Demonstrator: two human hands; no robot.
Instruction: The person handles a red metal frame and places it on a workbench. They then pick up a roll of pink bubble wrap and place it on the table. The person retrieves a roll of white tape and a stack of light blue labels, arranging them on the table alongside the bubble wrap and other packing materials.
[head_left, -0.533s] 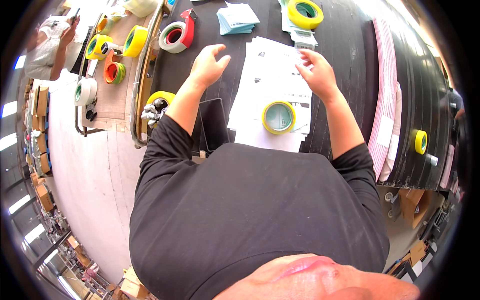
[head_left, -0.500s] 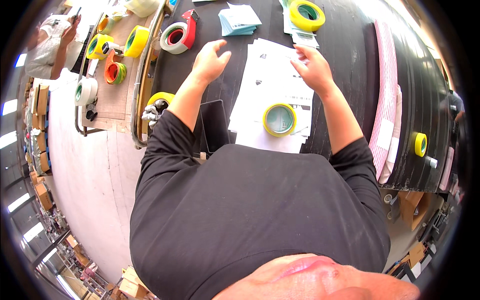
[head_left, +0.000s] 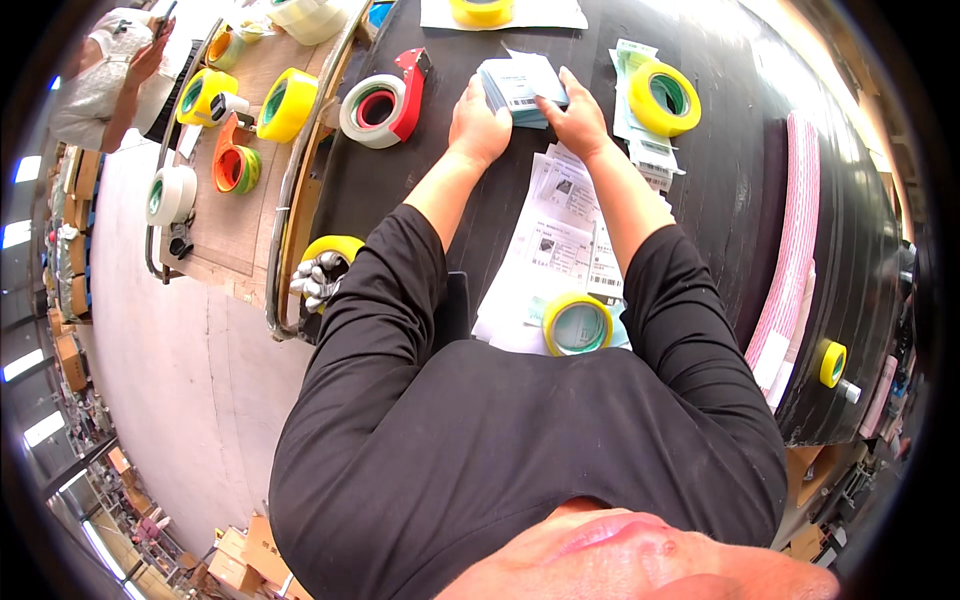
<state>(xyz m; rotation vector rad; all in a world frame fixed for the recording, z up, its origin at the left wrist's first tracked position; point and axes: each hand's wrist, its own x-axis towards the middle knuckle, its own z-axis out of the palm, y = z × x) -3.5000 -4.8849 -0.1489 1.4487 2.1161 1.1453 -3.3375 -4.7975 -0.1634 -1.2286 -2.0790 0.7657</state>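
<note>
Both my hands are at a stack of pale blue and white labels [head_left: 523,80] on the black table. My left hand [head_left: 480,125] is closed on its left side. On the right side, my right hand [head_left: 578,120] grips the stack, its thumb over the near corner. Nearer to me lie overlapping printed white sheets [head_left: 555,245], partly covered by my right forearm. A yellow tape roll [head_left: 549,328] rests on their near end.
A red tape dispenser [head_left: 411,100] stands left of the labels. To the right, another yellow tape roll [head_left: 643,108] sits on label strips. A cart [head_left: 245,260] with several tape rolls adjoins the table's left edge. A pink-striped roll [head_left: 785,270] lies rightward. Another person [head_left: 95,105] stands far left.
My hands have moved forward and together, from apart above the white sheets to a hold on the label stack. The view has shifted, showing more of the far table.
</note>
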